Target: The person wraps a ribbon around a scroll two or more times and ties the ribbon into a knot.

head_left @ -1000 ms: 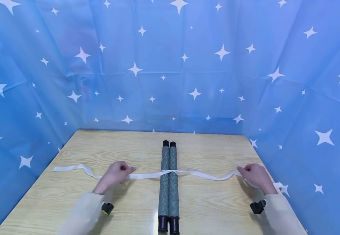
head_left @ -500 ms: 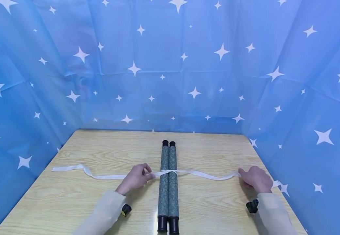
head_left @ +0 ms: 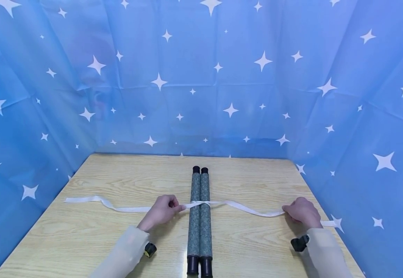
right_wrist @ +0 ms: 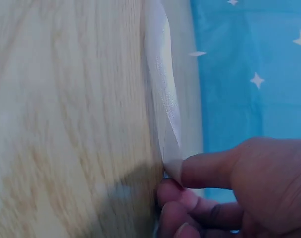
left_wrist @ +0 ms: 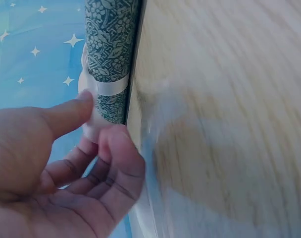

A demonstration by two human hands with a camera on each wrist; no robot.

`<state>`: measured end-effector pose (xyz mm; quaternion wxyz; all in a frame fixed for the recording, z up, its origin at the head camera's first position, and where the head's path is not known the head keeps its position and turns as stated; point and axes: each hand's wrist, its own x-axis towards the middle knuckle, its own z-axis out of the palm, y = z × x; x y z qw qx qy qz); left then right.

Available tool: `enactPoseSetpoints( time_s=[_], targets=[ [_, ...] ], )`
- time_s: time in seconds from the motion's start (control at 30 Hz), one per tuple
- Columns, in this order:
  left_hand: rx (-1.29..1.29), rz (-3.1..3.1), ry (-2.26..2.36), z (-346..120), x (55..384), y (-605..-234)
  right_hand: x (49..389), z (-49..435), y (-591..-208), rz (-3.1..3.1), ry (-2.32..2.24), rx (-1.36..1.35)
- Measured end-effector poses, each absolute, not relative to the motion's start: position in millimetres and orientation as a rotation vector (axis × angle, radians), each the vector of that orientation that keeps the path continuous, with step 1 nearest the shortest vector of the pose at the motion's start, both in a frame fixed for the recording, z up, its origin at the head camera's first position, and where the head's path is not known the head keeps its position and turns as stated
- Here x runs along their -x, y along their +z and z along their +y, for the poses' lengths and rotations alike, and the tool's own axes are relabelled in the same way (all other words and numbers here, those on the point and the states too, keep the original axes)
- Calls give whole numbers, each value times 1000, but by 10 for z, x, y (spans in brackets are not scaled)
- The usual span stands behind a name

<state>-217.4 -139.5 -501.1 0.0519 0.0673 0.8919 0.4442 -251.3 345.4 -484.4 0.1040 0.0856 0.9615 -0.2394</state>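
Observation:
Two scroll rolls lie side by side on the table, the left roll (head_left: 194,231) and the right roll (head_left: 206,231), both in green patterned cloth with black end knobs. A white ribbon (head_left: 246,209) crosses itself over their middle and trails out to both sides. Just left of the rolls, my left hand (head_left: 161,211) holds the ribbon between thumb and index finger; the left wrist view shows the ribbon (left_wrist: 113,88) around the cloth. Far to the right, my right hand (head_left: 303,211) pinches the ribbon (right_wrist: 163,74) between thumb and fingers.
The pale wooden table (head_left: 135,173) has its right edge close beside my right hand, and the ribbon's right tail reaches past that edge. A blue curtain (head_left: 194,100) with white stars stands around the back and sides.
My left hand has moved right along the ribbon to beside the rolls. The right hand has stayed about where it was, its fingers now drawn onto the ribbon, which sags slightly lower there.

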Motion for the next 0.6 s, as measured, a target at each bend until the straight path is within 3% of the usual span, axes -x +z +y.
enactPoseSetpoints(
  time_s=[0.2,0.6],
  targets=[
    [-320,2758,1446,-1388,2191,-4965,2565,3417,-4883,2925,-859,-186],
    [-442,2622,1598,-1322,2196,-4791,2688,3286,-4827,2589,-1705,-206]
  ],
)
